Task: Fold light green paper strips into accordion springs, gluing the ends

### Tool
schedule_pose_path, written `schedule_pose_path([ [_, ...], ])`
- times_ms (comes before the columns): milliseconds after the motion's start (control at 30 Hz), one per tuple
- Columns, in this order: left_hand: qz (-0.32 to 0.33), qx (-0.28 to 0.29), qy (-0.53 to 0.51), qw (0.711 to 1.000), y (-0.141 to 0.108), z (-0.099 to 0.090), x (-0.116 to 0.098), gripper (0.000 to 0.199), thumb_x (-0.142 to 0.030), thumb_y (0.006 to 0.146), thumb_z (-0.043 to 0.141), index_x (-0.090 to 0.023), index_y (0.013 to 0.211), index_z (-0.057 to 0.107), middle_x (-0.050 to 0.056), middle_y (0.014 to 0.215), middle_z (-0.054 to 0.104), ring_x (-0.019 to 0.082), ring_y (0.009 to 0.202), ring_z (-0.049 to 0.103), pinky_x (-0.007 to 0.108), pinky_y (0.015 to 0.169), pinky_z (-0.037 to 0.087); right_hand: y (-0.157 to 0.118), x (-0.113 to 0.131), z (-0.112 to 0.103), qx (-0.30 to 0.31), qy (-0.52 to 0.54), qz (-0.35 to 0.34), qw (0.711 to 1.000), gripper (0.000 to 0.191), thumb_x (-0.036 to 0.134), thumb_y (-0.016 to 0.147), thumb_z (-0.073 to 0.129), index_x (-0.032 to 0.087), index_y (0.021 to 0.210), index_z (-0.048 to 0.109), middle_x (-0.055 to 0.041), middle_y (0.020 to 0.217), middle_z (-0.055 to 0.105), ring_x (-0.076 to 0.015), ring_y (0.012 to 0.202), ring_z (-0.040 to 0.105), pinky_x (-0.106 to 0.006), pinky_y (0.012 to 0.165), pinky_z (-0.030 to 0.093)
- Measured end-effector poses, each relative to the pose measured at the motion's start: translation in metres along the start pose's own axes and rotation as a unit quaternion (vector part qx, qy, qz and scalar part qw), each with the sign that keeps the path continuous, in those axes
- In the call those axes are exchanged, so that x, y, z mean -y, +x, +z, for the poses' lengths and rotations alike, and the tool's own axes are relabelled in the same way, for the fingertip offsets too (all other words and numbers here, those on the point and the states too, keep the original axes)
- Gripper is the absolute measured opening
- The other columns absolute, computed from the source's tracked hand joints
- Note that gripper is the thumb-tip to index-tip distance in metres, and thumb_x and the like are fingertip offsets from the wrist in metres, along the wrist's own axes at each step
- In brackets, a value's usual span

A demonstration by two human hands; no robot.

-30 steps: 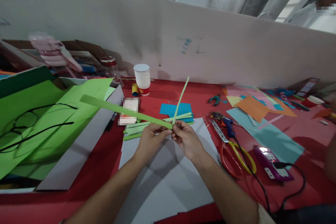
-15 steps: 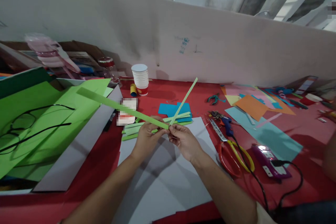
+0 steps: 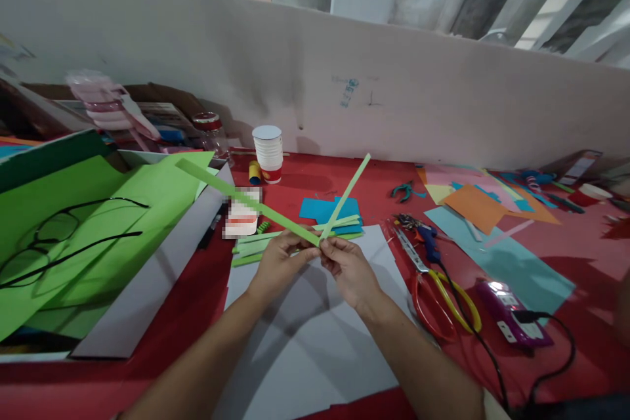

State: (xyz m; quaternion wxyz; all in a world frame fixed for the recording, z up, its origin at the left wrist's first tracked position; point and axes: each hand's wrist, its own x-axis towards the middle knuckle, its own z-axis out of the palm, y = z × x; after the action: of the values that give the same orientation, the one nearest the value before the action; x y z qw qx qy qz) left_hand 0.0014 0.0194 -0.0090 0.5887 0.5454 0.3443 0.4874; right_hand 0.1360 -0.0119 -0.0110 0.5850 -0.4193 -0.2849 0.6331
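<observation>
My left hand (image 3: 283, 262) pinches a long green paper strip (image 3: 251, 203) that stretches up to the left over the box edge. Beside it, my right hand (image 3: 348, 270) pinches the lower end of a paler green strip (image 3: 347, 195), which slants up to the right. The two strips meet in a V between my fingertips. Under both hands lies white paper (image 3: 310, 348). Several cut green strips (image 3: 251, 247) rest along its top edge, partly hidden by my left hand. Blue paper pieces (image 3: 315, 208) lie just behind them.
At left, a box (image 3: 132, 315) holds green sheets and eyeglasses (image 3: 54, 236). Paper cups (image 3: 268, 152) stand at the back. To the right are scissors (image 3: 438, 292), pliers (image 3: 403, 191), a glue gun (image 3: 429, 241), a purple corded device (image 3: 512, 315) and coloured papers (image 3: 475, 205).
The view has shifted slightly, so the scene sits a little lower and further right. The long green strip's far end has swung slightly inward. Both hands keep their pinch.
</observation>
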Motion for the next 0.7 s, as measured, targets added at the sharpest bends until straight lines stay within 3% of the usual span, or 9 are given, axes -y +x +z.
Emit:
schedule_pose_path([
  [167,-0.027,0.009,-0.098,0.995,-0.003,0.005,-0.001,0.018,-0.025,0.067,0.072,-0.018,0.084,0.071,0.004,0.077,0.068,0.017,0.072,0.06,0.03,0.072,0.048,0.002,0.0,-0.002,0.005,0.01,0.013,1.0,0.017,0.032,0.058,0.078,0.018,0.063,0.068,0.0007,0.061,0.061,-0.0095,0.054,0.045,-0.024,0.054,0.035],
  [333,-0.047,-0.047,-0.092,0.994,-0.005,0.011,-0.001,0.007,-0.023,0.069,0.068,-0.016,0.071,0.069,0.001,0.062,0.063,0.013,0.061,0.056,0.025,0.062,0.045,0.0,0.001,0.0,0.015,-0.068,-0.035,0.997,0.017,0.033,0.065,0.073,0.019,0.06,0.066,0.0017,0.059,0.059,-0.0106,0.056,0.045,-0.025,0.058,0.035],
  [433,-0.081,-0.051,-0.107,0.99,-0.005,0.013,-0.003,0.006,-0.021,0.067,0.068,-0.015,0.069,0.068,0.001,0.061,0.063,0.013,0.06,0.056,0.025,0.061,0.045,-0.001,0.001,0.002,0.022,-0.103,-0.062,0.993,0.017,0.034,0.07,0.069,0.019,0.062,0.067,0.0014,0.06,0.06,-0.0117,0.058,0.047,-0.026,0.06,0.036],
  [700,-0.064,-0.052,-0.068,0.994,-0.004,0.014,-0.005,0.005,-0.018,0.065,0.068,-0.016,0.069,0.064,0.0,0.066,0.062,0.014,0.065,0.057,0.026,0.065,0.046,-0.003,0.001,0.003,-0.014,-0.098,-0.044,0.994,0.017,0.036,0.065,0.072,0.019,0.063,0.068,0.0002,0.062,0.061,-0.0125,0.06,0.049,-0.027,0.061,0.038],
])
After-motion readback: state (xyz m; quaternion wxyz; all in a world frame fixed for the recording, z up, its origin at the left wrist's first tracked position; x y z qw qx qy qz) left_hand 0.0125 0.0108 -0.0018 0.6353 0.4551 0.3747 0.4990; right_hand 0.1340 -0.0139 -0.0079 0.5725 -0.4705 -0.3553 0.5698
